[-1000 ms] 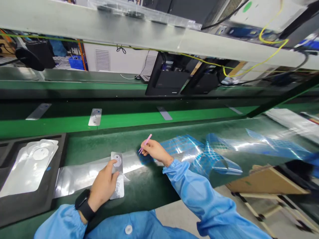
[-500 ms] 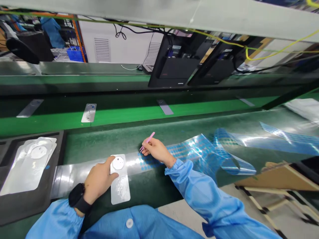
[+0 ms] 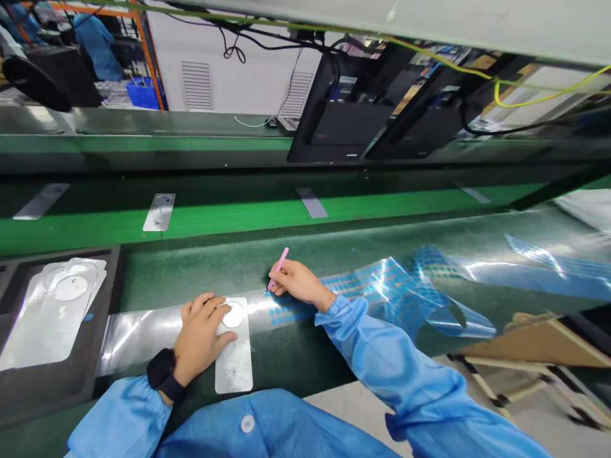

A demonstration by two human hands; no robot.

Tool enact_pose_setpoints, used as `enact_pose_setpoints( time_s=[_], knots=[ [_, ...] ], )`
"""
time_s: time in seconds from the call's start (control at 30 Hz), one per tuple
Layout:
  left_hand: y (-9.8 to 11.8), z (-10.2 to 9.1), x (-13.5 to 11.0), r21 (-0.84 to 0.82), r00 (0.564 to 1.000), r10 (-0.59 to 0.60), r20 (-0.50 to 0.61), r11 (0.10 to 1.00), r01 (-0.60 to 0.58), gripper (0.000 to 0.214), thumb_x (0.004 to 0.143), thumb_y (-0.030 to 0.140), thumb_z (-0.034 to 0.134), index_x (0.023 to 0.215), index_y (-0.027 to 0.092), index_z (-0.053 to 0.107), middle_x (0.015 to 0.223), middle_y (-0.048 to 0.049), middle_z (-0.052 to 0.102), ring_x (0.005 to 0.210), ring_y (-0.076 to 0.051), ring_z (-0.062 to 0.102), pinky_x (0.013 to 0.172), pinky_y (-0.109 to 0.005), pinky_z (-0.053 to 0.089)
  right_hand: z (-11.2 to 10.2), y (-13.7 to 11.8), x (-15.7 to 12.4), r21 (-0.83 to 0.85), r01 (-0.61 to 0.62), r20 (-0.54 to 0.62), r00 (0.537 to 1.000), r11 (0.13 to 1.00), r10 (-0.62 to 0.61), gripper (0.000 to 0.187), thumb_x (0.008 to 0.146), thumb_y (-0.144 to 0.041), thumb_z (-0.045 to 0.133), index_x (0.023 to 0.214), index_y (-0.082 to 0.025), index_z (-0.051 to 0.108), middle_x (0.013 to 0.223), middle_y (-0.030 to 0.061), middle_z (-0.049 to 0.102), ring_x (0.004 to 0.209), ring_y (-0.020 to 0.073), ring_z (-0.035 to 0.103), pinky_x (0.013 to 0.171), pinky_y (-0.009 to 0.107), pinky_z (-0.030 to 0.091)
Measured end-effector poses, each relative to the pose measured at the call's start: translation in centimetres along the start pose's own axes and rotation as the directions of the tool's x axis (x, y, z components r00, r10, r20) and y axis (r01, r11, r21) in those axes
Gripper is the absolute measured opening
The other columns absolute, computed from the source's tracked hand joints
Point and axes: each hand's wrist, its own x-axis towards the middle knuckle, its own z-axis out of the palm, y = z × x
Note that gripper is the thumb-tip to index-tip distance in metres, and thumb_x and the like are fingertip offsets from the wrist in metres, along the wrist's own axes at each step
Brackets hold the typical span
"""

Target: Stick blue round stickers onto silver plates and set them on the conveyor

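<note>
My left hand [image 3: 203, 334] lies over the upper left part of a pale phone back panel [image 3: 235, 362], its thumb and fingers apart and resting on it. The panel has a round white camera ring and lies flat, partly covering a clear film strip. In a pinch, my right hand [image 3: 298, 283] holds pink tweezers [image 3: 279, 268], tips pointing down at the left end of the rows of small blue round stickers [image 3: 286, 312] on the film. Whether the tips hold a sticker is too small to tell.
Several similar panels lie stacked in a black tray [image 3: 90, 375] on the left. Other panels, such as one [image 3: 159, 212] at left, lie along the green strip behind the bench. The sticker film [image 3: 439, 312] curls to the right. Black monitors [image 3: 348, 121] hang beyond.
My left hand has shifted right, further over the panel, and its fingers have come forward across the panel's upper left edge. The tweezers stand more upright at nearly the same spot.
</note>
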Motion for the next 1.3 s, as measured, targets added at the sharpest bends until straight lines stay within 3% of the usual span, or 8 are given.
enact_pose_setpoints(
  time_s=[0.37,0.53,0.67,0.77,0.93,1.3],
  knots=[
    [1.0,0.8,-0.2,0.005,0.991,0.084,-0.109,0.996,-0.084,0.036,0.072,0.035,0.078,0.104,0.024,0.065,0.114,-0.0084,0.070,0.114,-0.033,0.054,0.088,-0.047,0.034,-0.7,0.4,-0.3,0.146,-0.019,0.037,0.999,0.989,0.014,0.022,0.079,-0.026,0.072,0.069,-0.015,0.057,0.058,0.0015,0.066,0.051,0.0106,0.064,0.051,0.019,0.054],
    [1.1,0.9,-0.2,-0.012,0.989,0.091,-0.114,0.996,-0.093,0.036,0.072,0.037,0.079,0.102,0.023,0.065,0.116,-0.0075,0.070,0.114,-0.033,0.054,0.088,-0.047,0.033,1.9,0.0,-2.4,0.173,0.027,0.014,0.999,0.984,-0.030,0.026,0.078,-0.036,0.071,0.074,-0.016,0.056,0.059,0.0018,0.067,0.051,0.0118,0.064,0.052,0.022,0.054],
    [1.3,0.9,-0.1,-0.002,0.989,0.088,-0.120,0.996,-0.089,0.036,0.071,0.039,0.079,0.101,0.023,0.065,0.116,-0.0075,0.070,0.113,-0.033,0.055,0.087,-0.048,0.032,4.9,-0.2,-3.0,0.086,0.021,0.001,1.000,0.996,-0.021,0.018,0.083,-0.028,0.066,0.074,-0.015,0.057,0.058,0.0008,0.066,0.049,0.0108,0.063,0.051,0.021,0.052],
    [1.4,0.9,-0.1,0.004,0.987,0.096,-0.130,0.995,-0.097,0.034,0.070,0.038,0.080,0.098,0.023,0.066,0.115,-0.0073,0.070,0.112,-0.033,0.055,0.087,-0.049,0.031,5.9,-0.3,-2.9,0.022,-0.033,-0.037,0.999,0.999,0.034,0.015,0.085,-0.018,0.060,0.071,-0.015,0.057,0.056,-0.0004,0.064,0.046,0.0095,0.061,0.048,0.019,0.050],
    [1.5,0.8,-0.2,0.000,0.987,0.099,-0.127,0.995,-0.099,0.028,0.072,0.037,0.078,0.094,0.023,0.067,0.116,-0.0082,0.070,0.113,-0.033,0.055,0.087,-0.050,0.031,5.8,-0.2,-2.8,0.015,-0.065,-0.082,0.994,0.998,0.066,0.017,0.087,-0.015,0.056,0.070,-0.015,0.056,0.054,-0.0012,0.062,0.046,0.0094,0.060,0.047,0.019,0.048],
    [1.5,0.8,-0.2,0.000,0.987,0.101,-0.128,0.995,-0.101,0.026,0.073,0.038,0.077,0.093,0.023,0.067,0.115,-0.0081,0.070,0.112,-0.032,0.055,0.086,-0.049,0.030,5.7,0.5,-2.3,0.059,-0.056,-0.036,0.998,0.997,0.058,0.018,0.084,-0.022,0.063,0.069,-0.015,0.055,0.054,0.0000,0.063,0.049,0.0112,0.063,0.046,0.019,0.051]
  ],
)
